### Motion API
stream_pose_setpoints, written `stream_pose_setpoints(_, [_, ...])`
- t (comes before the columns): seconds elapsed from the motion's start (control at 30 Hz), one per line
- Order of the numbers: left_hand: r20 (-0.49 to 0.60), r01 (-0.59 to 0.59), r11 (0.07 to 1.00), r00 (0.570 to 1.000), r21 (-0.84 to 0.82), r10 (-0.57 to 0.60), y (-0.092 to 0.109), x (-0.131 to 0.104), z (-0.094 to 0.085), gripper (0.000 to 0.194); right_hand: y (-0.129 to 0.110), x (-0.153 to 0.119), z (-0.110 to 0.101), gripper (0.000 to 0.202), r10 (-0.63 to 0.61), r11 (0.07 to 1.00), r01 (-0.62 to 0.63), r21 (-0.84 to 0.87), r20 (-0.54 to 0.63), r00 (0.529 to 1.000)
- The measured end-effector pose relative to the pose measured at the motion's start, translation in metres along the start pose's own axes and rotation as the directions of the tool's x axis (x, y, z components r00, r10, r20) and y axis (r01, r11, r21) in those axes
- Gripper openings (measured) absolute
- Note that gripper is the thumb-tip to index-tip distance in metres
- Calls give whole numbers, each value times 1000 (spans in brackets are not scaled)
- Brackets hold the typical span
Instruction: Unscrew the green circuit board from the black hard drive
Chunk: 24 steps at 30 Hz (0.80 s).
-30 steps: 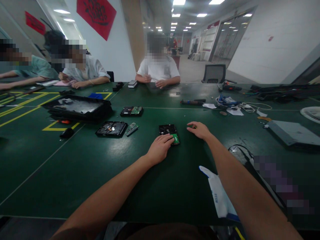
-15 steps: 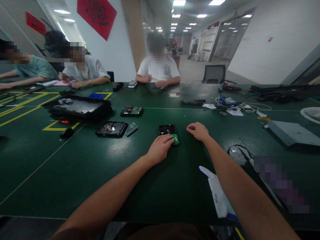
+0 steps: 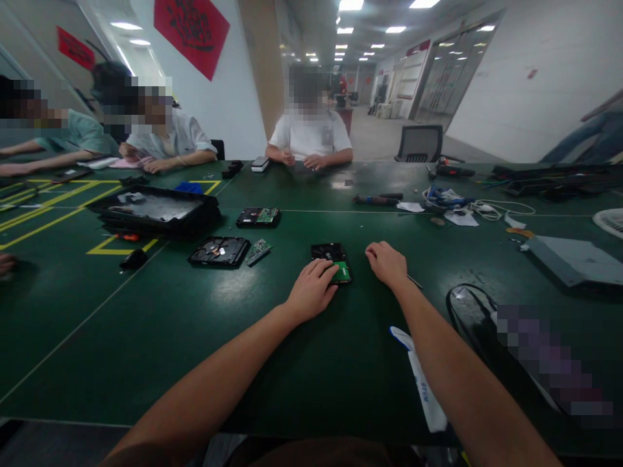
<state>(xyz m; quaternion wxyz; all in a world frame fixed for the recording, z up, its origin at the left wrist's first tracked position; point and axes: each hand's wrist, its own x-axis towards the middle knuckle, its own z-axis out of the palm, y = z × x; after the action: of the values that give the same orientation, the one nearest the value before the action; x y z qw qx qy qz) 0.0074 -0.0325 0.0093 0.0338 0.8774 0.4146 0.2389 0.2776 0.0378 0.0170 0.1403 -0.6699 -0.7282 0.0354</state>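
Note:
A hard drive (image 3: pixel 342 272) with a green circuit board lies on the table in front of me. My left hand (image 3: pixel 312 288) holds it down from the near left side, fingers across its top and thumb by its near edge. To the right of the drive, my right hand (image 3: pixel 388 263) is closed with its knuckles up. A thin metal shaft (image 3: pixel 415 281) sticks out behind that wrist, apparently of a screwdriver whose handle is hidden in the fist. Left of the drive lie an opened drive casing (image 3: pixel 219 251) and a loose circuit board (image 3: pixel 259 250).
Another hard drive (image 3: pixel 257 216) lies farther back. At left stands a black tray (image 3: pixel 156 209). Cables (image 3: pixel 440 196), a hand tool (image 3: pixel 377 199) and a grey metal box (image 3: pixel 574 259) lie at right. A white-and-blue packet (image 3: pixel 423 389) is near my right forearm. Several people sit across the table.
My right hand has turned: the dark handle end no longer shows at its fingertips, and a metal shaft now shows behind the wrist. Someone's legs have appeared at the far right.

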Motion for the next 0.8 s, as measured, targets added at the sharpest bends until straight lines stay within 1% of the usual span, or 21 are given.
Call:
stream_pose_setpoints(0.1, [-38,72,997,997,11,-71,0,1,-2,49,-6,-5,0,27,-20,1000,19,-20,-13,1000])
stream_pose_setpoints(0.2, [-47,123,992,991,15,-123,0,1,-4,45,-9,-7,-3,25,-31,999,30,-33,-15,999])
stream_pose_setpoints(0.27, [-57,168,986,984,20,-167,0,1,-3,45,-12,-8,-6,27,-42,997,40,-59,-36,998])
stream_pose_setpoints(0.37, [-83,262,965,962,21,-260,-1,1,-3,57,-19,-13,-13,30,-89,993,80,-81,-111,990])
stream_pose_setpoints(0.43, [-90,324,946,942,7,-322,-2,1,-2,68,-25,-17,-17,31,-121,991,114,-66,-122,985])
stream_pose_setpoints(0.53, [-79,386,922,919,-24,-386,-4,2,-1,80,-35,-21,-21,30,-159,987,156,-33,-87,984])
stream_pose_setpoints(0.6, [-60,400,916,914,-35,-402,-5,2,0,85,-39,-22,-22,30,-174,985,173,-16,-53,983])
stream_pose_setpoints(0.67, [-31,398,917,916,-37,-399,-6,2,1,85,-42,-24,-21,28,-187,982,187,-5,-22,982])
stream_pose_setpoints(0.8, [4,383,923,924,-43,-383,-8,1,0,79,-44,-25,-21,24,-205,979,205,0,17,979])
